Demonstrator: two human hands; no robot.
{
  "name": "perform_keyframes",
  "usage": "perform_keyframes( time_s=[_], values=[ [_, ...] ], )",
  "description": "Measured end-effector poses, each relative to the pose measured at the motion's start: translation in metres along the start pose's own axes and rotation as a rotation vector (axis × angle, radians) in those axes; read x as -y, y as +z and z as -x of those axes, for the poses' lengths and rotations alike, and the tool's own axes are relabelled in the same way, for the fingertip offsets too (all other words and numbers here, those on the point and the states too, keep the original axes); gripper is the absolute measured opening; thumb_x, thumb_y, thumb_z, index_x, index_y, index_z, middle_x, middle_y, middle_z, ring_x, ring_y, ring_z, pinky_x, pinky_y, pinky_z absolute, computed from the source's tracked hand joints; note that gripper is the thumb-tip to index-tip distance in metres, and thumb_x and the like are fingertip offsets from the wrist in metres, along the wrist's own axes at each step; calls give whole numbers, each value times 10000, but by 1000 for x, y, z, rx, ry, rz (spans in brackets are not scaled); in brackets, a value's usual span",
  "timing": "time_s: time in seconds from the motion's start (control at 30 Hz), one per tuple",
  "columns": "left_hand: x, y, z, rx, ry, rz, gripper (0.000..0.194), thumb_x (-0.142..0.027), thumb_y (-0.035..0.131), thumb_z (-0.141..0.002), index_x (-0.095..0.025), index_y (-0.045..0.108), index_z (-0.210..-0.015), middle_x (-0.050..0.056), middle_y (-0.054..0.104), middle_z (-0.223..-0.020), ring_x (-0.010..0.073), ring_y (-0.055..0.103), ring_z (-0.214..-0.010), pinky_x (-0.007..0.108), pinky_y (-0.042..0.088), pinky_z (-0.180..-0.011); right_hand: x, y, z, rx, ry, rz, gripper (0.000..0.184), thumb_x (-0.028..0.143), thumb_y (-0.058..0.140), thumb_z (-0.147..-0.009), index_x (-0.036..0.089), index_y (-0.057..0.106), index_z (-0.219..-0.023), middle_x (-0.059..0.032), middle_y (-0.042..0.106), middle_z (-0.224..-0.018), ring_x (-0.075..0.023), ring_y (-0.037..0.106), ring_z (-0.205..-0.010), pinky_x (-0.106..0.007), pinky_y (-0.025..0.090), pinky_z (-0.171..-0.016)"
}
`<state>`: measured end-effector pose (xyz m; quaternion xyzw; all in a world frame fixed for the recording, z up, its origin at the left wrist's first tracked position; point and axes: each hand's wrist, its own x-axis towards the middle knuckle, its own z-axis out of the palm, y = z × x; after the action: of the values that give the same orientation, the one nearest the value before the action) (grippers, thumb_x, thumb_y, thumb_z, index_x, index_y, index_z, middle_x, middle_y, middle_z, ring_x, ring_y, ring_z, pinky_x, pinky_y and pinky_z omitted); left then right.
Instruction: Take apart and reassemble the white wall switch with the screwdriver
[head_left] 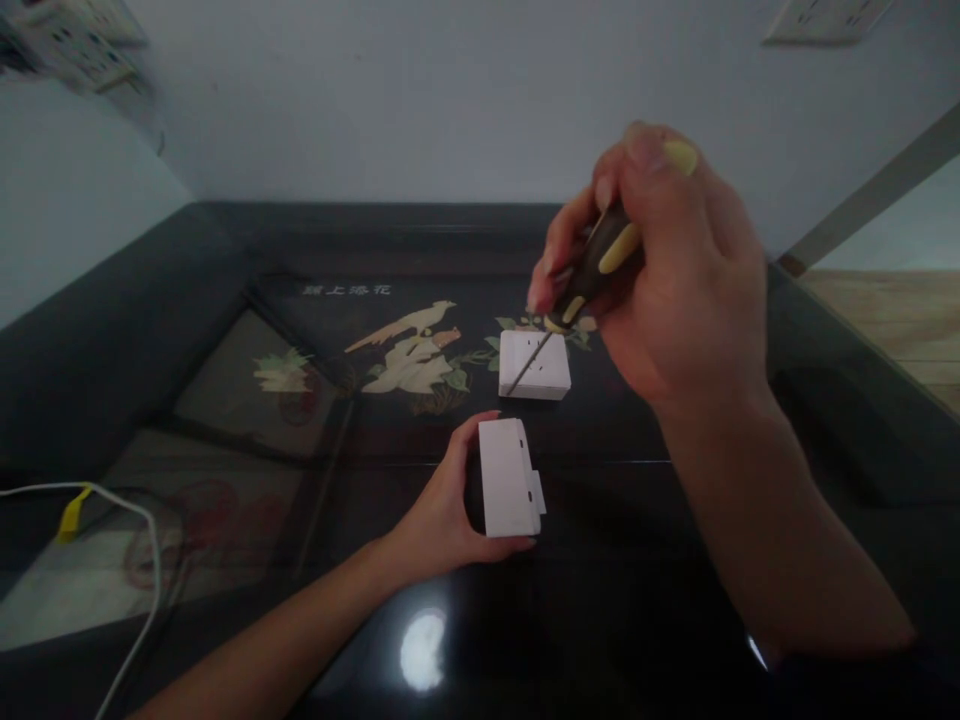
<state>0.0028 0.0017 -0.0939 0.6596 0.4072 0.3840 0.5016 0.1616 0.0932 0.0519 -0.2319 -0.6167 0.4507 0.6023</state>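
Note:
My right hand (pixel 675 270) is raised over the dark glossy table and wrapped round a screwdriver (pixel 598 262) with a black and yellow handle. Its thin metal shaft slants down to the left, and in this view crosses in front of a white wall socket (pixel 551 362) lying face up. Whether the tip touches that socket I cannot tell. Nearer to me, my left hand (pixel 457 505) grips a white socket box (pixel 506 478) between thumb and fingers. The box stands on its side, with two small dark slots and a projecting tab on its right edge.
On the left, a white cable (pixel 155 560) with a yellow tag (pixel 73 515) runs across the dark table (pixel 600 600). A pale wall (pixel 360 100) rises behind the table, with sockets (pixel 82 50) at upper left and another socket plate (pixel 829 20) at upper right.

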Motion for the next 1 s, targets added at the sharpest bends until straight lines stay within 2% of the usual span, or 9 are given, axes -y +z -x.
perform_keyframes(
  time_s=[0.1,0.13,0.2,0.3,0.4,0.57,0.73,0.83,1.0],
  values=[
    [1,1,0,-9,-2,9,1014,-298,851,-625,-276,221,-1419,125,462,-1368,340,493,-1266,534,388,-1098,1,11,-3,52,97,-97,276,253,473,-978,238,412,-709,99,408,-535,-62,373,-374,-207,275,-370],
    [2,1,-1,-11,0,6,1020,-297,855,-614,-276,225,-1416,123,462,-1363,341,494,-1260,533,387,-1098,3,13,-3,61,139,-97,330,280,446,-996,234,397,-673,98,375,-505,-57,316,-352,-207,225,-348],
    [3,1,-1,-11,-1,-2,1028,-291,864,-598,-278,235,-1411,117,466,-1353,338,493,-1252,531,380,-1099,5,15,0,35,178,-82,454,464,431,-995,231,357,-613,90,324,-459,-60,250,-343,-210,173,-323],
    [4,1,-1,-8,-13,12,1039,-276,875,-587,-295,238,-1407,102,476,-1346,329,503,-1240,520,390,-1089,5,16,7,42,126,-75,562,709,442,-888,240,344,-594,76,320,-459,-74,258,-365,-214,199,-309],
    [1,1,-1,-12,-42,38,1031,-257,872,-587,-304,242,-1403,93,480,-1352,323,521,-1228,508,411,-1073,0,16,14,83,102,-105,574,748,458,-851,246,347,-596,70,320,-491,-78,286,-381,-226,239,-313],
    [-3,1,-2,-21,-57,26,986,-263,862,-581,-272,275,-1372,104,503,-1341,333,518,-1240,502,416,-1074,-6,20,17,128,120,-154,554,739,514,-824,247,364,-619,73,345,-523,-76,272,-406,-234,241,-335],
    [-2,2,-3,-33,-55,25,969,-295,863,-585,-261,286,-1363,114,510,-1339,337,530,-1233,518,427,-1069,-3,24,16,110,218,-12,577,689,554,-837,240,286,-592,88,312,-491,-56,209,-358,-223,232,-332],
    [-3,2,-4,-38,-43,26,963,-299,867,-581,-267,295,-1354,107,520,-1339,337,533,-1239,515,439,-1066,0,25,18,111,176,-4,550,664,540,-861,244,294,-603,82,322,-521,-61,233,-383,-228,240,-340],
    [-5,2,-5,-75,-59,-15,935,-311,882,-533,-257,381,-1321,96,581,-1287,363,579,-1184,542,466,-1043,10,32,18,340,84,-45,508,588,526,-902,248,332,-578,76,325,-518,-75,401,-453,-229,323,-430]
  ],
)
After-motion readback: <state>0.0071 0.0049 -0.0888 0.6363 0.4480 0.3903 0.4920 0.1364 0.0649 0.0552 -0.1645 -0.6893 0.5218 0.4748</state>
